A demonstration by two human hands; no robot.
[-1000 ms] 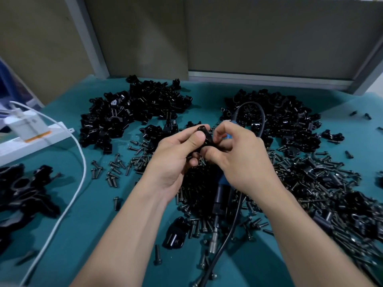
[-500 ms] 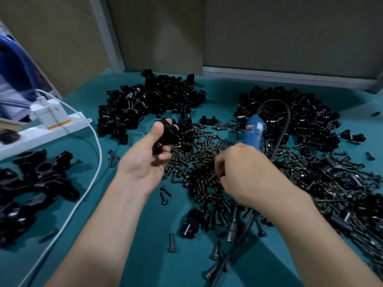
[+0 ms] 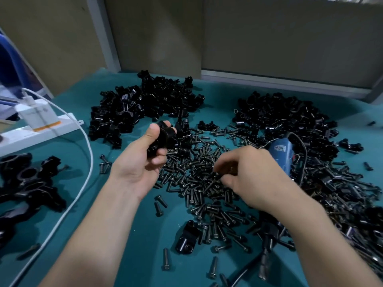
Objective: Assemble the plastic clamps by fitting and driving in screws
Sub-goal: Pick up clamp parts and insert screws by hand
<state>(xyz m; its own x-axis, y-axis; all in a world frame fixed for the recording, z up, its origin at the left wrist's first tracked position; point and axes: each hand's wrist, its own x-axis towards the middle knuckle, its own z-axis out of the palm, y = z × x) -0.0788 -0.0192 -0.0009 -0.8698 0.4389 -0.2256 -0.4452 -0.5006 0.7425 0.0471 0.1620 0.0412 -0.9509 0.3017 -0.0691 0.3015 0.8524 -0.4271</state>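
Note:
My left hand [image 3: 141, 162] grips a black plastic clamp [image 3: 162, 137] between thumb and fingers, lifted above the teal table. My right hand [image 3: 248, 177] is down on the pile of dark screws [image 3: 199, 179] in the middle. Its thumb and fingers curl together and pinch at a screw in the pile, though the fingertips partly hide it. A blue electric screwdriver [image 3: 281, 150] lies on the table just behind my right hand. Its shaft and bit [image 3: 265, 259] show again below my right wrist.
Heaps of black clamp parts lie at the back left [image 3: 145, 108] and back right [image 3: 290, 121]. Larger assembled black clamps [image 3: 31, 183] sit at the left edge. A white power strip with charger [image 3: 41, 121] and white cable [image 3: 83, 162] are on the left. One loose clamp [image 3: 186, 239] lies near me.
The hands have parted. My left hand carried the clamp to the left, and my right hand dropped from the clamp onto the screw pile.

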